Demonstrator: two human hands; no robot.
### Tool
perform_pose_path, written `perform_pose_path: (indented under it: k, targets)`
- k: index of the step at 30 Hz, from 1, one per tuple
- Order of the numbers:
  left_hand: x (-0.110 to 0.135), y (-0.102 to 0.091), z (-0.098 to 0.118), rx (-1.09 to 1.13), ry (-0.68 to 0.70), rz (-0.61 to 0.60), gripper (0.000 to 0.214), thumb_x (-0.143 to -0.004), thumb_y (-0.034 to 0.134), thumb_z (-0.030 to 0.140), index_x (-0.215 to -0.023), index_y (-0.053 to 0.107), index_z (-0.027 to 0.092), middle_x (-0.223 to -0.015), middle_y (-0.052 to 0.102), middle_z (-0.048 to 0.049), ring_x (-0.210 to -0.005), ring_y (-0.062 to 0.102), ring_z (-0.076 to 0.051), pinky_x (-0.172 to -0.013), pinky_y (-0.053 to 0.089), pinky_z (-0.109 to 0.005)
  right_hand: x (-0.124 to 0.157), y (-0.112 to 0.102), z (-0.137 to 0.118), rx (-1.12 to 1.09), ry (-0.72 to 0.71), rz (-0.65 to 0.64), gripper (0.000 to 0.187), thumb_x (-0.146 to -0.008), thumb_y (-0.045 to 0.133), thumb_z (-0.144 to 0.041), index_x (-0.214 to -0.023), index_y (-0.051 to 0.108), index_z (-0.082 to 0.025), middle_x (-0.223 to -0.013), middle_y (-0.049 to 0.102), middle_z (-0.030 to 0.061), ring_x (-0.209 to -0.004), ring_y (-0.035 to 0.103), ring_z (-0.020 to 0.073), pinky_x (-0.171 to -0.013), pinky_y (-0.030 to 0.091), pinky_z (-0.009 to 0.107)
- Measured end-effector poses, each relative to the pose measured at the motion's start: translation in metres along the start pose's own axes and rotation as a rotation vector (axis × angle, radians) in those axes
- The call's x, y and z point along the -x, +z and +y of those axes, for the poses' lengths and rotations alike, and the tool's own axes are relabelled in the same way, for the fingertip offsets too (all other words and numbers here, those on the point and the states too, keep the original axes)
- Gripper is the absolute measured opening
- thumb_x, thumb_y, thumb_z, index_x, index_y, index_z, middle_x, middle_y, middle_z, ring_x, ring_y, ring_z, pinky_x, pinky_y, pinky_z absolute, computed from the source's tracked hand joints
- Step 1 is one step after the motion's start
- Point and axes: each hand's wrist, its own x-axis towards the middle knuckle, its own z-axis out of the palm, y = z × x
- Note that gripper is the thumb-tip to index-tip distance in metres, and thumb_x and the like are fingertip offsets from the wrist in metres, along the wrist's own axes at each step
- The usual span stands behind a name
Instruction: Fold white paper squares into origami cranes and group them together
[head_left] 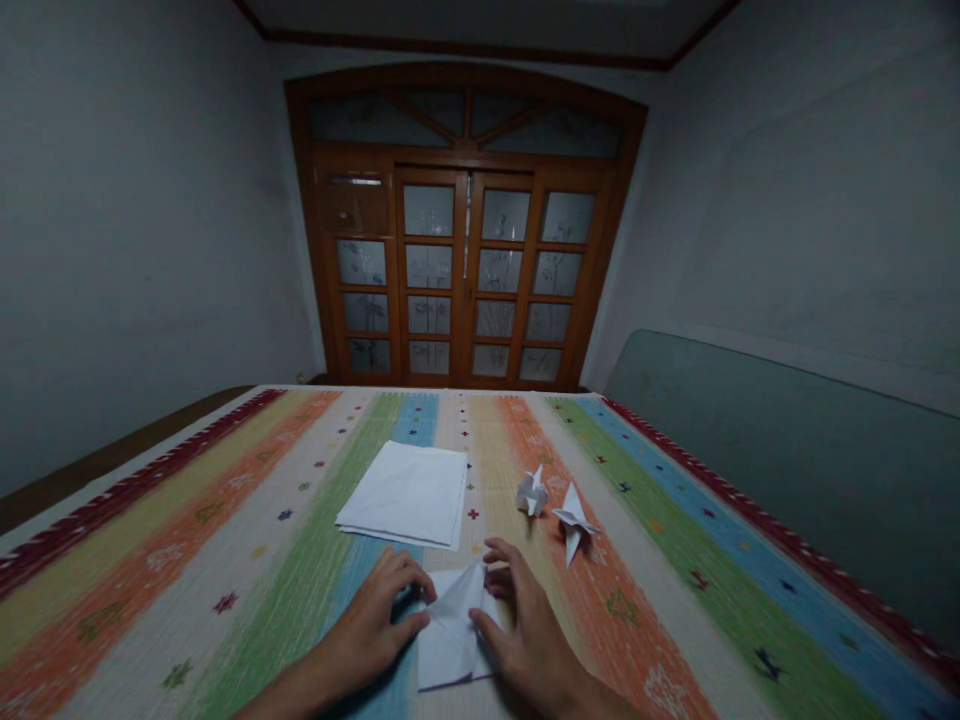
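A partly folded sheet of white paper [450,655] lies on the tablecloth close in front of me, with a raised flap coming to a point at its top right. My left hand [382,615] is at its left edge, thumb and curled fingers closing on the paper there. On the other side, my right hand [525,625] rests with its thumb on the flap and its fingers bent around the right edge. Beyond the hands sits a stack of white paper sheets [409,490]. To the right stand two folded paper figures, one compact [532,493] and one with spread pointed wings [574,522].
A striped, patterned tablecloth [277,510] covers the table. A greenish panel [750,440] stands along the right side. Wooden doors with glass panes [465,270] are at the far end, between pale walls.
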Motion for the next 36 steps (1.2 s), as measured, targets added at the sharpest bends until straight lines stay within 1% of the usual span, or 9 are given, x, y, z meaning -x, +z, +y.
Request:
perform_pose_path:
  k: [2, 4, 10, 14, 18, 22, 26, 30, 36]
  targets:
    - [0.0, -0.001, 0.001, -0.017, -0.01, 0.002, 0.008, -0.084, 0.066, 0.014, -0.089, 0.066, 0.02, -0.094, 0.064, -0.003, -0.095, 0.055, -0.025, -0.088, 0.045, -0.037, 0.004, 0.002, 0.002, 0.03, 0.013, 0.007, 0.083, -0.076, 0.07, -0.015, -0.149, 0.032, -0.022, -0.131, 0.059, 0.0145, -0.118, 0.062, 0.0306, -0.105, 0.051, 0.05]
    - [0.0, -0.001, 0.001, -0.03, -0.008, 0.002, 0.005, -0.085, 0.064, 0.015, -0.086, 0.065, 0.02, -0.092, 0.064, -0.0029, -0.093, 0.055, -0.025, -0.086, 0.045, -0.036, 0.007, 0.003, 0.002, 0.061, 0.005, 0.0, 0.087, -0.074, 0.072, -0.015, -0.151, 0.031, -0.022, -0.132, 0.06, 0.015, -0.121, 0.06, 0.0319, -0.108, 0.048, 0.052]
    - [0.001, -0.003, -0.001, -0.019, 0.037, -0.011, 0.006, -0.086, 0.064, 0.014, -0.085, 0.064, 0.02, -0.09, 0.066, -0.0023, -0.089, 0.057, -0.024, -0.09, 0.044, -0.039, 0.012, 0.002, 0.0, 0.235, -0.202, -0.208, 0.042, -0.074, 0.074, -0.016, -0.115, 0.066, -0.019, -0.108, 0.071, 0.0116, -0.099, 0.065, 0.0302, -0.09, 0.052, 0.045]
    - [0.002, -0.006, -0.001, -0.004, 0.053, -0.022, 0.011, -0.086, 0.063, 0.011, -0.084, 0.069, 0.02, -0.091, 0.067, -0.0031, -0.093, 0.058, -0.024, -0.093, 0.043, -0.039, 0.014, 0.007, 0.006, 0.341, -0.386, -0.285, 0.035, -0.072, 0.078, -0.022, -0.106, 0.071, -0.02, -0.098, 0.074, 0.0087, -0.09, 0.065, 0.0275, -0.079, 0.051, 0.037]
    - [0.002, -0.011, 0.002, 0.011, 0.042, -0.036, 0.026, -0.086, 0.059, 0.004, -0.082, 0.077, 0.022, -0.092, 0.064, -0.0039, -0.095, 0.058, -0.024, -0.087, 0.045, -0.035, 0.016, 0.01, 0.011, 0.485, -0.563, -0.284, 0.036, -0.077, 0.078, -0.028, -0.112, 0.07, -0.02, -0.099, 0.073, 0.0098, -0.088, 0.063, 0.027, -0.073, 0.051, 0.035]
    - [0.003, -0.013, 0.0, -0.005, 0.093, -0.044, 0.033, -0.083, 0.058, -0.002, -0.085, 0.079, 0.023, -0.095, 0.062, -0.0034, -0.095, 0.058, -0.022, -0.087, 0.047, -0.034, 0.017, 0.009, 0.009, 0.572, -0.656, -0.261, 0.029, -0.085, 0.075, -0.027, -0.112, 0.068, -0.019, -0.096, 0.072, 0.0105, -0.086, 0.063, 0.0266, -0.069, 0.052, 0.034]
    - [0.006, -0.016, -0.001, -0.071, 0.185, -0.069, 0.037, -0.084, 0.057, -0.003, -0.092, 0.08, 0.025, -0.096, 0.061, -0.0035, -0.095, 0.058, -0.022, -0.086, 0.048, -0.034, 0.015, 0.01, 0.008, 0.591, -0.79, -0.205, 0.012, -0.098, 0.06, -0.019, -0.108, 0.066, -0.018, -0.087, 0.074, 0.0079, -0.077, 0.065, 0.022, -0.064, 0.051, 0.03]
    - [0.01, -0.023, 0.01, -0.187, 0.309, -0.087, 0.033, -0.084, 0.058, -0.001, -0.093, 0.078, 0.025, -0.105, 0.062, -0.0063, -0.102, 0.058, -0.025, -0.088, 0.05, -0.037, 0.015, 0.011, 0.007, 0.537, -0.937, -0.117, 0.021, -0.106, 0.044, -0.013, -0.104, 0.065, -0.015, -0.08, 0.076, 0.0067, -0.069, 0.068, 0.0191, -0.061, 0.053, 0.028]
    - [0.014, -0.027, 0.019, -0.223, 0.375, -0.127, 0.031, -0.086, 0.061, 0.006, -0.109, 0.072, 0.024, -0.123, 0.071, -0.0082, -0.118, 0.058, -0.03, -0.103, 0.049, -0.049, 0.02, 0.012, 0.003, 0.557, -0.888, -0.134, 0.015, -0.103, 0.05, -0.012, -0.109, 0.063, -0.013, -0.081, 0.079, 0.0081, -0.07, 0.072, 0.02, -0.061, 0.055, 0.027]
